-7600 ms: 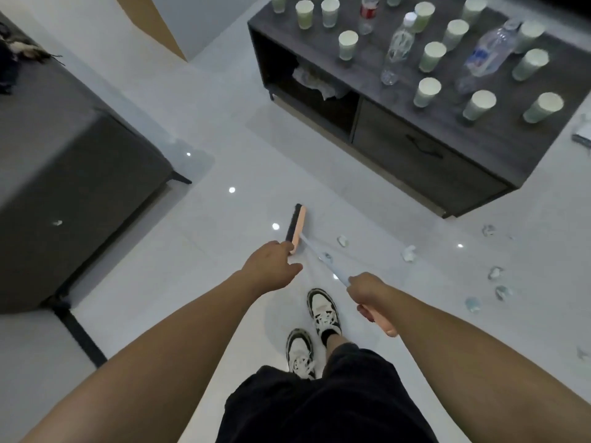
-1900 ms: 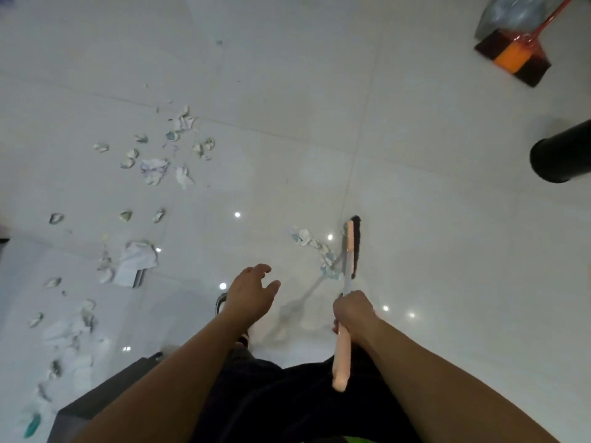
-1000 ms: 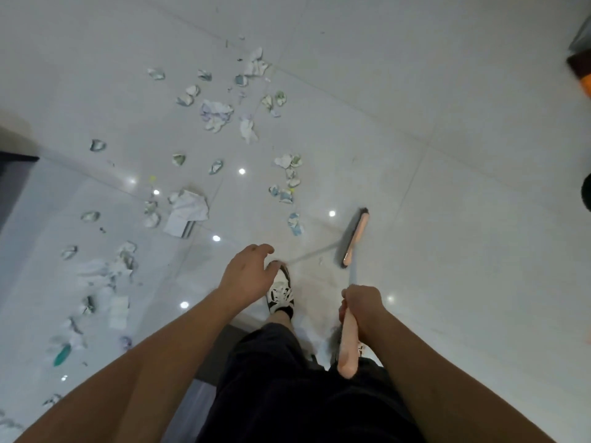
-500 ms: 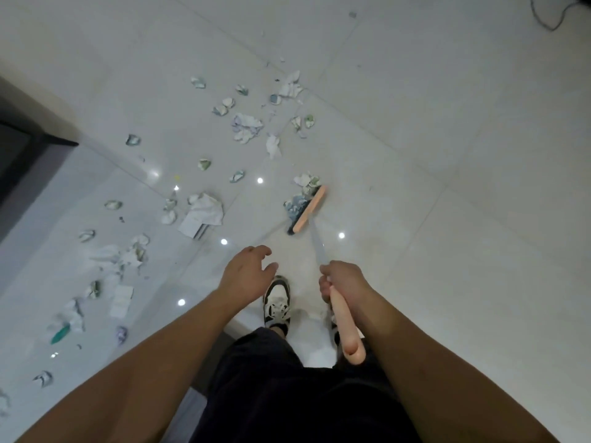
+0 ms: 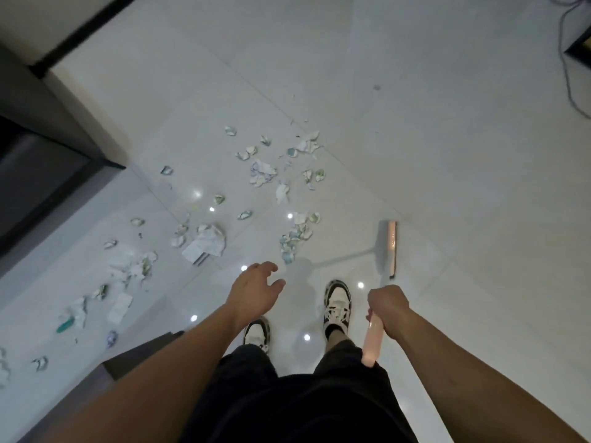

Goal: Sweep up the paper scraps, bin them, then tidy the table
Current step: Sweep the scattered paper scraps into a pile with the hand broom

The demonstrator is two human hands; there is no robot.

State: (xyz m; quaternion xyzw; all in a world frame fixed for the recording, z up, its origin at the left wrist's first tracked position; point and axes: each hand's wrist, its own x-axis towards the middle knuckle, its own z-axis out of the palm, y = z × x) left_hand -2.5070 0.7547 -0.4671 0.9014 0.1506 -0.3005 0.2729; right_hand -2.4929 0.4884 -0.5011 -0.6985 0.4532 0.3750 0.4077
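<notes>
My right hand (image 5: pixel 387 306) grips the broom (image 5: pixel 388 247); its head runs near-to-far, right of the scraps (image 5: pixel 295 239), so I sweep leftward; left hand (image 5: pixel 256 290) hangs loose, fingers apart

Dim, cool indoor light is falling from overhead, leaving the whole view greyish and low in contrast. Small ceiling lamps are showing as bright white dots of glare on the glossy floor tiles (image 5: pixel 415 123), scattered around the shoes (image 5: pixel 337 303). The broom head (image 5: pixel 390 247) is smearing with motion blur, its edges soft and streaked, and its thin shadow is slanting leftward across the tiles. The left hand (image 5: pixel 256 292) is casting a faint, diffuse shadow just beyond it. The wide lens is bending the tile seams and stretching both forearms toward the bottom corners. The paper scraps (image 5: pixel 265 174) are looking soft, fine detail dissolving into grain.
</notes>
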